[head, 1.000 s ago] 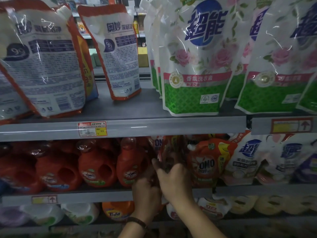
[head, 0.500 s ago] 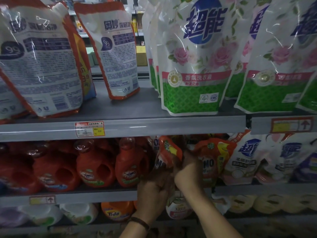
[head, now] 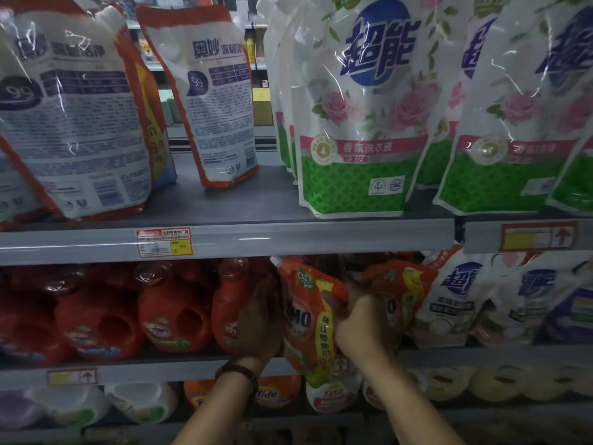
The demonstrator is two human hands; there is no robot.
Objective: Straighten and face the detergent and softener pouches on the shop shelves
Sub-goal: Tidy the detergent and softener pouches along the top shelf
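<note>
The orange pouch (head: 305,316) is at the front of the middle shelf (head: 128,370), tilted, with its face outward and its bottom over the shelf edge. The left grip (head: 260,319) holds its left side, and the right grip (head: 362,322) holds its right side. Red bottles (head: 173,316) stand just beside it on the left, a second pouch (head: 407,293) on the right

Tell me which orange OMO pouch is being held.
The left orange OMO pouch, tilted, gripped between left hand and right hand; the other orange pouch sits behind the right hand.
</note>
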